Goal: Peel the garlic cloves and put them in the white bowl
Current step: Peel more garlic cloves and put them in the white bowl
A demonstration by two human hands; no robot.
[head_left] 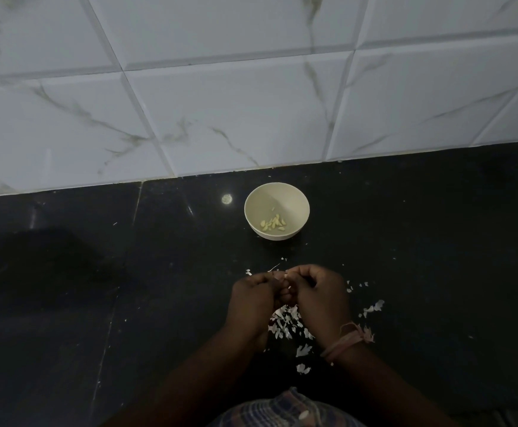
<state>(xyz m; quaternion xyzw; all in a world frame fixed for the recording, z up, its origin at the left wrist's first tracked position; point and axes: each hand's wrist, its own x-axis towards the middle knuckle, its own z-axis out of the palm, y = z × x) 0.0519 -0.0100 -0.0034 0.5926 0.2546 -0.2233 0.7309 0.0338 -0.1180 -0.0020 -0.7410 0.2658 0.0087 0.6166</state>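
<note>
Fingers (282,277) of both hands curled tight together, pinching something small, probably a garlic clove; too dark to confirm.
Left hand (253,298) and right hand (319,295) touch at the fingertips above the black counter (97,303). Peel scraps (285,325) lie under and right of the wrists. White bowl (277,211) sits beyond the hands near the tiled wall (220,103), peeled cloves (273,224) inside.
</note>
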